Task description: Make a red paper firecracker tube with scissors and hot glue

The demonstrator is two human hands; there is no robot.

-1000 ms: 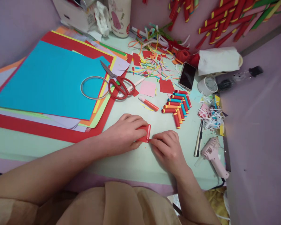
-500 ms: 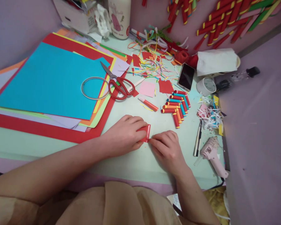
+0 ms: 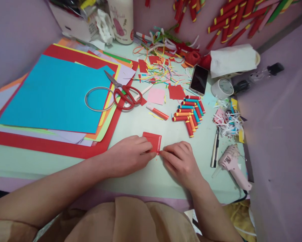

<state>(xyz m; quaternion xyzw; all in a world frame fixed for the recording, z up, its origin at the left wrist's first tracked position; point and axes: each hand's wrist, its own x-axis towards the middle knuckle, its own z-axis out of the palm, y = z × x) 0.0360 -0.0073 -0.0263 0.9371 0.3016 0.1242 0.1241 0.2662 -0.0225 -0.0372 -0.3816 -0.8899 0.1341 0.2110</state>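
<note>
A small square of red paper [image 3: 153, 140] lies on the table, with a narrow strip along its right edge that looks folded or laid on. My left hand [image 3: 133, 153] covers its lower left part, fingers closed and pressed together at the lower right corner. My right hand [image 3: 180, 159] rests just to the right, fingers curled in a pinch, with the fingertips at that same corner. Whatever lies right between the fingertips is mostly hidden.
Beyond my hands lie a glue stick [image 3: 157, 112], rolled paper tubes [image 3: 188, 114] and red-handled scissors [image 3: 127, 95]. Stacked coloured sheets [image 3: 52, 94] fill the left side. Paper scraps [image 3: 163, 70] and a phone [image 3: 199, 80] lie behind; a glue gun [image 3: 233, 164] is at right.
My left hand has slid down and left, uncovering more of the red paper, and its fingertips now reach the lower corner. My right hand stays at the corner. The view has shifted slightly.
</note>
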